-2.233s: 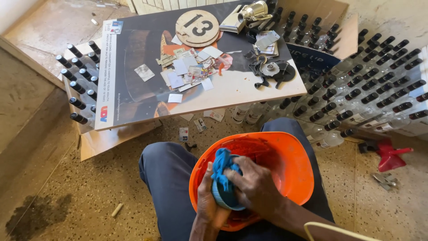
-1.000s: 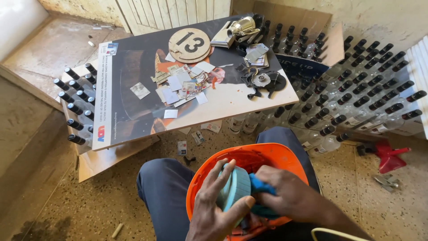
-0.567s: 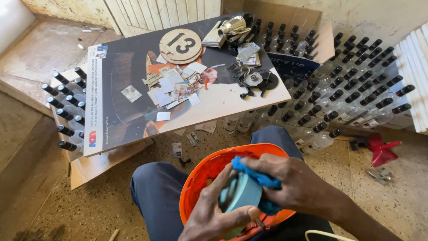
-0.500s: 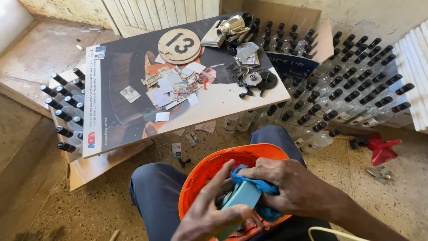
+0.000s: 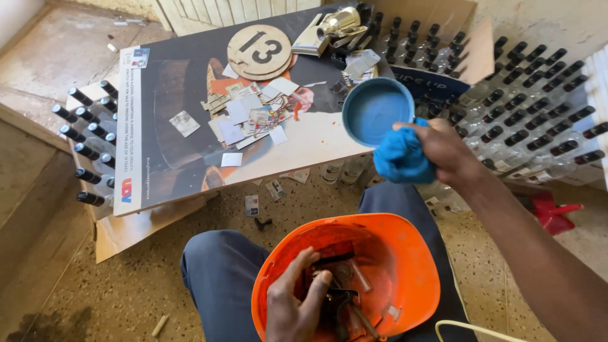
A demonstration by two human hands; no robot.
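An orange hard hat (image 5: 392, 266) lies upside down on my lap and holds small metal parts. My left hand (image 5: 294, 304) reaches into it, fingers on a dark metal piece (image 5: 339, 297). My right hand (image 5: 437, 149) is raised over the board's right edge. It grips a blue cloth (image 5: 400, 158) together with a round blue lid (image 5: 377, 111), whose hollow side faces me.
A large printed board (image 5: 164, 139) rests on crates of dark-capped bottles (image 5: 88, 130). Paper scraps (image 5: 253, 117), a round numbered wooden disc (image 5: 259, 50) and metal fittings (image 5: 339, 25) lie on it. More bottles (image 5: 538, 107) stand at right, a red object (image 5: 554, 212) on the floor.
My right hand has lifted the blue lid and cloth out of the hard hat and up to the board's edge. My left hand let go of the lid and dropped into the hat.
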